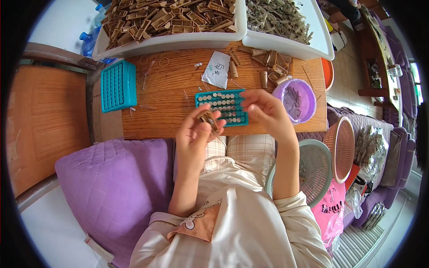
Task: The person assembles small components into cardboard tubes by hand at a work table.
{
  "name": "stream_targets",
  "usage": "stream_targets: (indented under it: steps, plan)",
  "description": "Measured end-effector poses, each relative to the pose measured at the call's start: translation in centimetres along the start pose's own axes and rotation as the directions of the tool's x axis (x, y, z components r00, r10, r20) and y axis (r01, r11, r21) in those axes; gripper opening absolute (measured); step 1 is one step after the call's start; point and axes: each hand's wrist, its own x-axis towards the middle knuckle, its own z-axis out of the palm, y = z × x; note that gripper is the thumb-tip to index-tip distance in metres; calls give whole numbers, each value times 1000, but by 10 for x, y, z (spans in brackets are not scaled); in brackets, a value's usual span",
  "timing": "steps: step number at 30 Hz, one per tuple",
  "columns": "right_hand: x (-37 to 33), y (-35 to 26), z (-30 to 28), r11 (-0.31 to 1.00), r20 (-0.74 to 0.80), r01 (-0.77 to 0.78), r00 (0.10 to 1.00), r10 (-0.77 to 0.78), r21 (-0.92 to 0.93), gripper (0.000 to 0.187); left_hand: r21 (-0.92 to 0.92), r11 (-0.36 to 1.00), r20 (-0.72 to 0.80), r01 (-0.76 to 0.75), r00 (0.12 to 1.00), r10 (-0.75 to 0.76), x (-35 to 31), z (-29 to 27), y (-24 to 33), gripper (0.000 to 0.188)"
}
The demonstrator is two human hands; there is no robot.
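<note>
My left hand (193,134) is closed around a small brown plastic casing (208,121), a hollow shell held up between thumb and fingers above the table's front edge. Just behind it lies a teal tray (245,120) with rows of small round whitish pieces (222,102). Over the tray's right edge is my right hand (268,111), its fingers bent and loosely apart, with nothing visible in them. Several brown casings (277,64) lie loose on the wooden table (165,107) behind the tray.
Two white bins at the back hold brown casings (174,18) and greyish translucent parts (279,20). Left stands a teal rack (118,85); right, a purple-lined bucket (308,100). A paper note (216,70) lies behind the tray. Baskets (318,167) stand beside my right arm.
</note>
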Motion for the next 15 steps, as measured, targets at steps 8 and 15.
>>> stream_targets:
  steps: [8, 15]
  plan:
    - [-3, 43, 19, 712, -179, -43, 977, -117, -701, 22, 9, 999, -10, 52, 999, -52, 6, -22, 1, 37]
    - [-16, 44, 28, 559, -192, -77, 970, -150, -826, 21, -63, 994, 29, 88, 996, -86, 4, -20, -2, 39]
